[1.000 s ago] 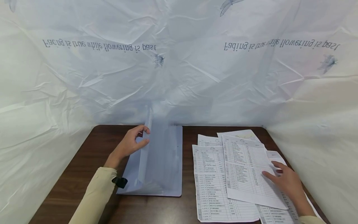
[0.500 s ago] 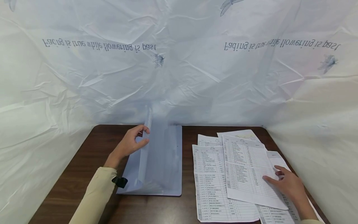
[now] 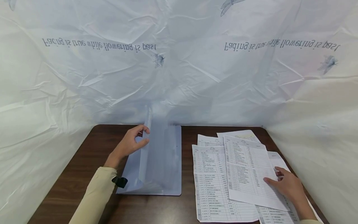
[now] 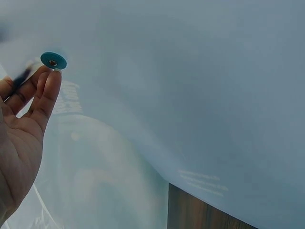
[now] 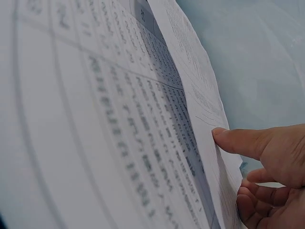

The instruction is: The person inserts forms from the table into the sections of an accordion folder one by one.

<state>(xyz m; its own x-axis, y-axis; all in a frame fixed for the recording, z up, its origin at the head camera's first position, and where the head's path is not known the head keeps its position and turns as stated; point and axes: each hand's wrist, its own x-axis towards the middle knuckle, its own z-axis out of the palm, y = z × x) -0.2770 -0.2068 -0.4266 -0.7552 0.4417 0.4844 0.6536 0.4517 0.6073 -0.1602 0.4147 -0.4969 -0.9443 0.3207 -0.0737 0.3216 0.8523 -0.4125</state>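
Note:
A translucent blue plastic document folder (image 3: pixel 167 165) lies left of the table's middle with its upper layer raised. My left hand (image 3: pixel 130 143) holds that raised layer by its edge, thumb and fingers on either side. In the left wrist view a round teal button (image 4: pixel 54 60) shows at the fingertips. To the right, my right hand (image 3: pixel 289 185) pinches the right edge of the top printed sheet (image 3: pixel 246 168). The right wrist view shows the thumb (image 5: pixel 238 141) on the face of the sheet and the other fingers curled behind its edge.
Several other printed sheets (image 3: pixel 212 193) lie overlapping under the top one on the dark wooden table (image 3: pixel 84 174). A white plastic curtain (image 3: pixel 190 77) with upside-down lettering encloses the table at the back and sides. A black band (image 3: pixel 119 182) is on the left wrist.
My right hand has shifted slightly down and taken the edge of the top sheet, which has slid a little to the right. The left hand stays on the folder.

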